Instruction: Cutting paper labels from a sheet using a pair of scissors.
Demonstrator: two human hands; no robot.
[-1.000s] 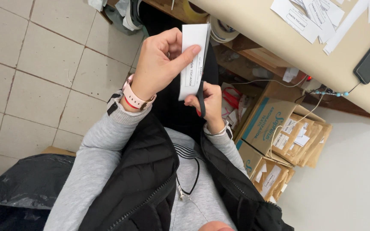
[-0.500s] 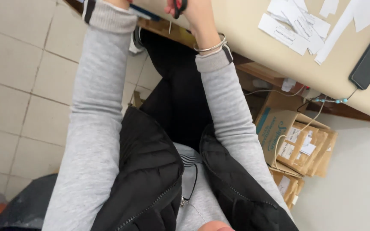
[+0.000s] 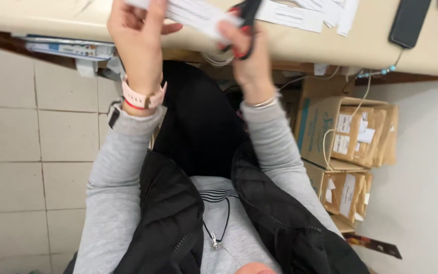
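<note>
Sleeves of grey cloth come up from near me to both hands. I see the left hand with a pink watch on its wrist; its fingers are pinched tight on the left end of a white paper strip. The right hand has its fingers closed on black and red scissors, which touch the strip's right end. The strip sits between both hands, just over the beige table. Farther right on the table lies a black phone. Brown boxes stand on the floor at right.
</note>
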